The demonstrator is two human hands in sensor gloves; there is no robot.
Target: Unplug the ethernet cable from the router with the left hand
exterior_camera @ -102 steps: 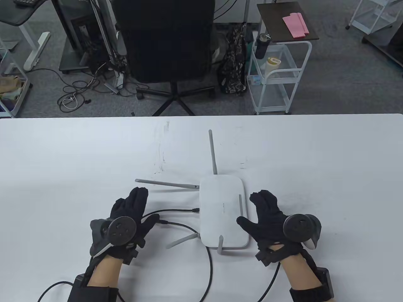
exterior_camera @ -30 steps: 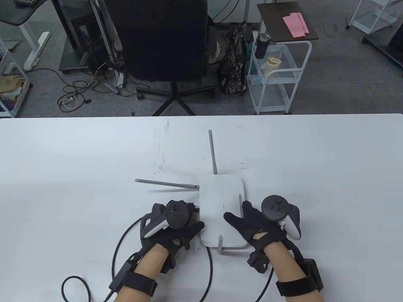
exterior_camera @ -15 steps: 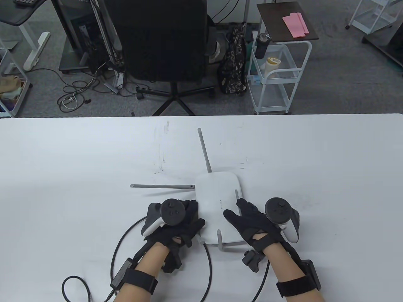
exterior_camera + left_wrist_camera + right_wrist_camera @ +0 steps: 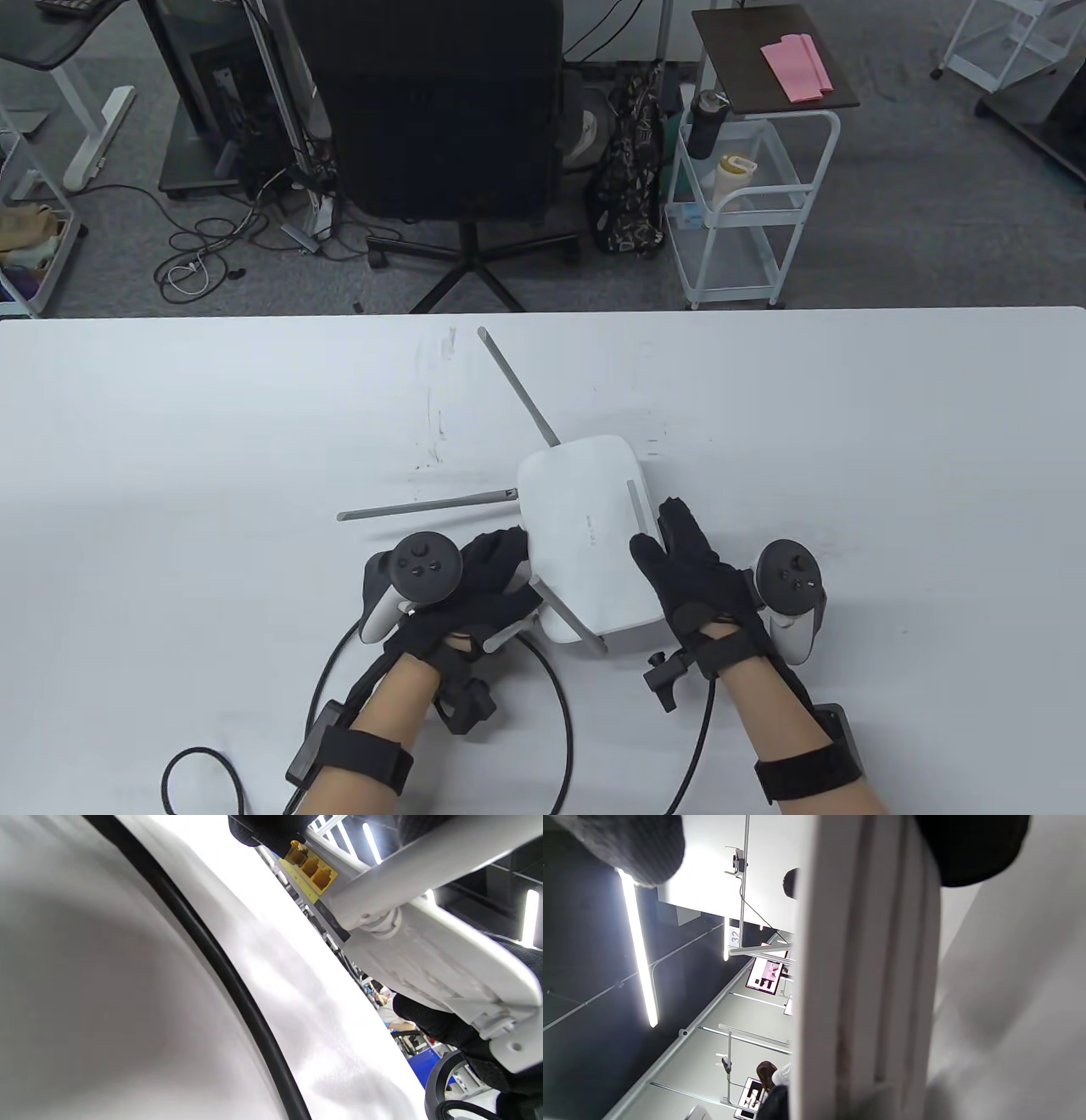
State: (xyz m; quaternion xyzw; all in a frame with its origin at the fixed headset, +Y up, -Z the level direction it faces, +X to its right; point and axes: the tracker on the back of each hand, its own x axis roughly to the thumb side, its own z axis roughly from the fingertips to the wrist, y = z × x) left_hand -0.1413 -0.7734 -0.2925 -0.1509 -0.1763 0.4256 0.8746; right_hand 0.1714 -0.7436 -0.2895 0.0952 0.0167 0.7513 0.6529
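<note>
Router (image 4: 585, 543): table centre, tilted, right hand (image 4: 691, 577) gripping 3 o'clock edge. Left hand (image 4: 484, 586) at 9 o'clock port side, fingers curled on ethernet cable (image 4: 556, 722) plug. Step: unplugging. Next: depress latch, pull toward 9 o'clock.

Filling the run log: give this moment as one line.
left hand: at router port side | right hand: grips router | ethernet cable: plug hidden

Black sensor gloves on both hands, left hand (image 4: 475, 598), right hand (image 4: 696, 586), round black trackers, bare forearms, black wrist straps, thin black cables
</note>
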